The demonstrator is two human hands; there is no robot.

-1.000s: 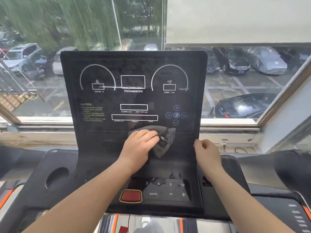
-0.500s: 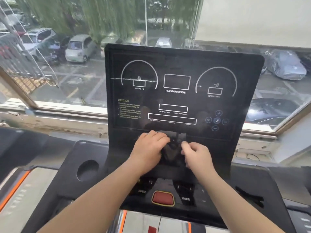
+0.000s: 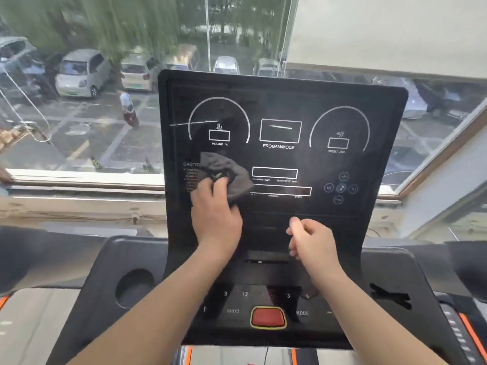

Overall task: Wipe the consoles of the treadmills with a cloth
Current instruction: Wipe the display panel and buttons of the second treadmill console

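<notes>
The black treadmill console (image 3: 279,114) stands upright before me, printed with white dials and boxes. My left hand (image 3: 214,209) grips a dark grey cloth (image 3: 226,172) and presses it against the console's lower left, over the caution text. My right hand (image 3: 312,241) hovers in front of the console's lower middle, fingers loosely curled, holding nothing. A red stop button (image 3: 268,317) sits on the lower key panel between my forearms.
A round cup holder (image 3: 135,287) is set in the left of the black tray. Behind the console a wide window (image 3: 79,101) looks onto a car park. Neighbouring treadmills with orange trim (image 3: 469,333) flank both sides.
Both hands were together at the cloth below the screen. My left hand has since carried the cloth up and left over the caution text, and my right hand has let go and drawn back.
</notes>
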